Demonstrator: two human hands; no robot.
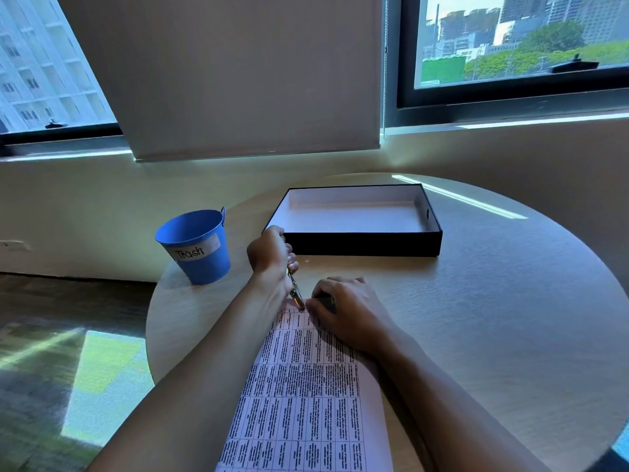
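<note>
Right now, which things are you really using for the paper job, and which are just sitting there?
In use: left hand gripping the metal tool; printed sheet, tool tip at its top corner; right hand resting on it.
Just sitting: blue Trash bucket and open black box, neither held, on the table.

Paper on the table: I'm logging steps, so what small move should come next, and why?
Probably lever the metal tool up at the top edge of the paper: the left hand grips it with its tip there, the right hand rests on the paper, and the Trash bucket stands close.
</note>
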